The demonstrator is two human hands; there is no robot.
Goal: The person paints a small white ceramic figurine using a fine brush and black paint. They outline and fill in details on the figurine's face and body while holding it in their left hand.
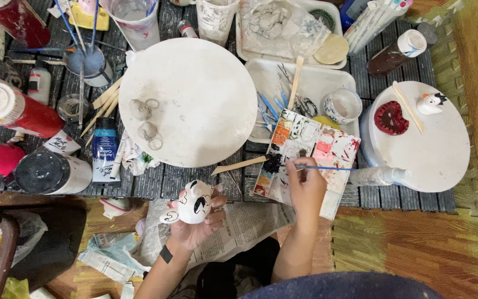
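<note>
My left hand [195,224] clamps the white figurine [193,203] while my right hand [307,185] pinches the brush [311,166] into black paint [273,163]; overloading risks drips.

Paint containers crowd the slatted table's left side in front of you.

At your far left a red paint bottle [15,111] lies on its side, white cap outward; a second red bottle [20,21] sits at the top corner. Beside them lie a black-lidded white jar [48,173], a blue-and-black paint tube [104,149] with a white label, and a small white bottle [39,83]. A brown bottle [396,52], white-capped, lies at your upper right.
</note>
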